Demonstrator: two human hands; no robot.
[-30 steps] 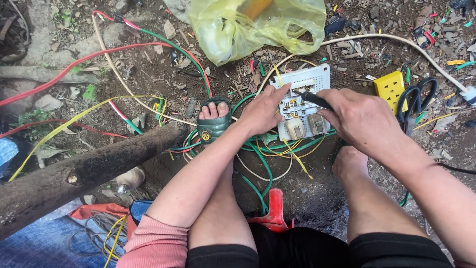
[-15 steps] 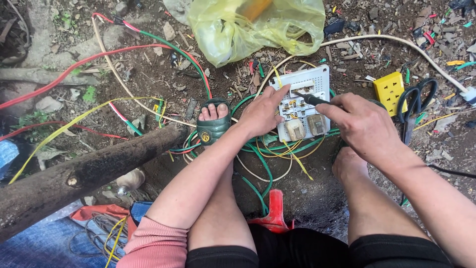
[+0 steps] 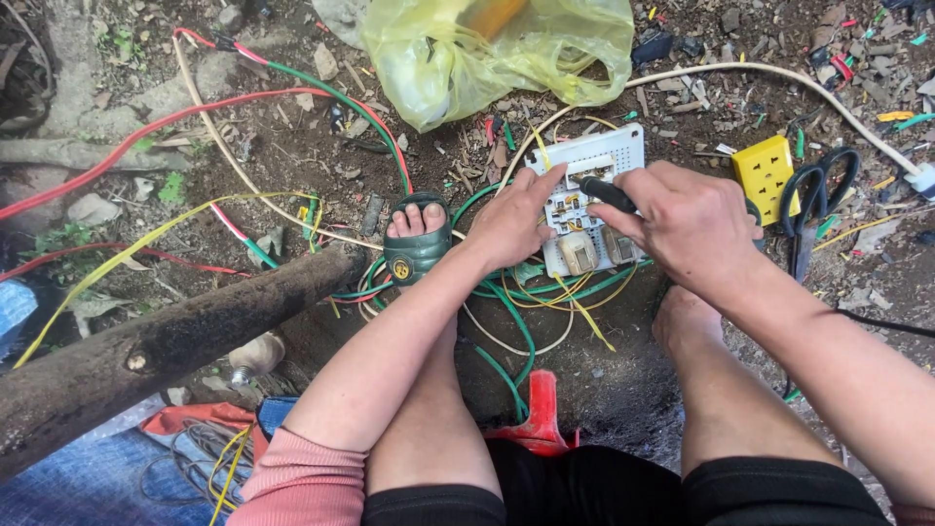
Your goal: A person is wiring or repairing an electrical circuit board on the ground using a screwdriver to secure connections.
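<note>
Crouching over the dirt, we pinned the white panel with our left hand, fingers spread on its left edge. Our right hand gripped a black tool, its axis pointing left onto the panel's sockets.

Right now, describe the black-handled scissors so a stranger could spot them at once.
Start at the big translucent yellow plastic bag at the top, then go right and down across the dirt to the square yellow socket box. The black-handled scissors lie touching its right side, the only thing with two loop handles.
</note>
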